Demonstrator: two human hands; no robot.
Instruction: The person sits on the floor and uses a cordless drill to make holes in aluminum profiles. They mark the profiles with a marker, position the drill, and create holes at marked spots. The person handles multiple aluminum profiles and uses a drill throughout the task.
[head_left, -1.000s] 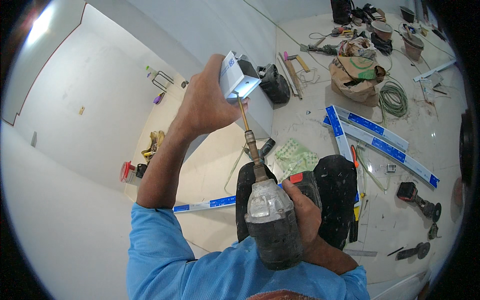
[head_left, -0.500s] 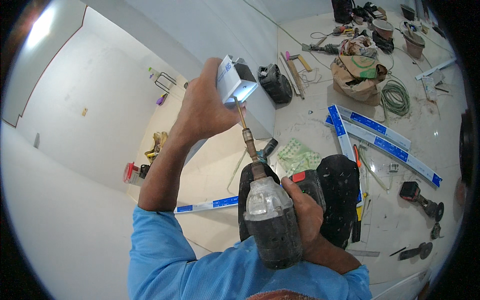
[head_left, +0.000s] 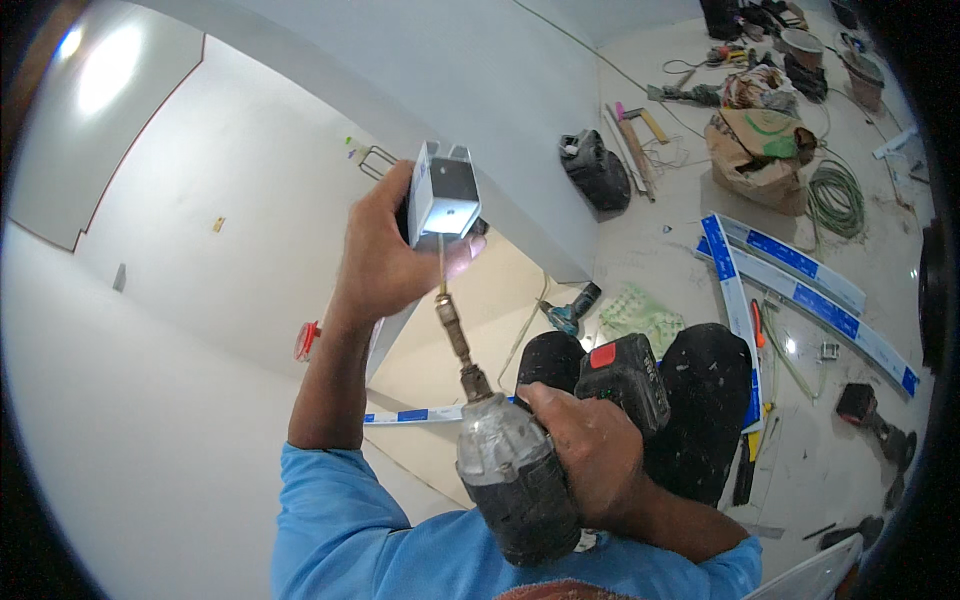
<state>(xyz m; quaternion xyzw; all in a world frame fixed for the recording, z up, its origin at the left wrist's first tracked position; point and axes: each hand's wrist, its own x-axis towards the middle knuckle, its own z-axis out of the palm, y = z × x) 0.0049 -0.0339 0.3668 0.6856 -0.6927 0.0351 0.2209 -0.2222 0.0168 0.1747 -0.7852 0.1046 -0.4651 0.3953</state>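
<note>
From where I stand, the person's left hand (head_left: 378,260) is raised beside the pale grey pillar (head_left: 520,150), its thumb and fingers wrapped around a short white metal channel piece with a dark inner face (head_left: 449,190). That piece is up off the floor, in front of the person, its near end brightly lit.

The right hand (head_left: 597,455) is closed around the grip of a worn power driver with a silver nose and a black body (head_left: 515,490). Its black battery with a red patch (head_left: 625,383) juts out over the person's dark-clad knees (head_left: 705,405). A long, thin, brass-coloured bit (head_left: 443,278) runs up from the driver to the lit end of the channel; I can't tell whether the tip has gone in.

On the pale tiled floor to the person's right, long white bars with blue strips (head_left: 820,303) lie across one another. Just beyond the knees are a crumpled green-and-white plastic sheet (head_left: 640,320) and a teal-and-black hand tool (head_left: 570,310). Farther off, a brown paper bag (head_left: 755,150) stands next to a coil of green cable (head_left: 836,200).
</note>
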